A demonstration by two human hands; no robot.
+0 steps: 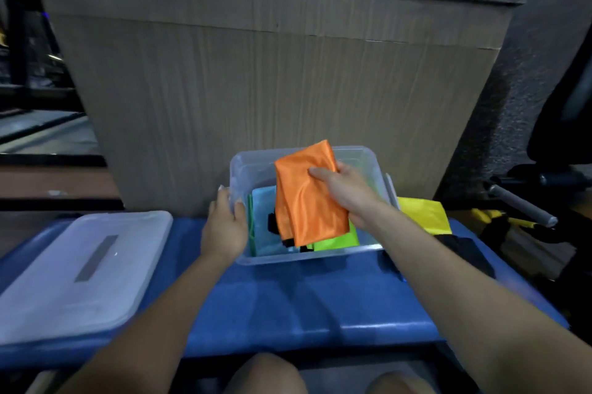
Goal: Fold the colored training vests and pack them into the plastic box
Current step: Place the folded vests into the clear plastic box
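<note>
— Looking down from the head camera, what did you make of it?

— A clear plastic box sat at the far edge of a blue bench, against a cardboard panel. The right hand gripped a folded orange vest, thumb on top and fingers curled beneath, holding it over the box. The left hand grasped the box's left rim, fingers curled over the wall.

— What was already packed?

— A light blue vest and a green vest lay inside. A yellow vest lay outside, just beside the box's right wall. The lid rested at the bench's left end.

— How should the step have gone?

— I judged it best to lower the orange vest flat, with its dangling black trim tucked under, while the left hand steadied the box. Satin slips, so releasing only once it rested on the stack would have kept the fold.
</note>
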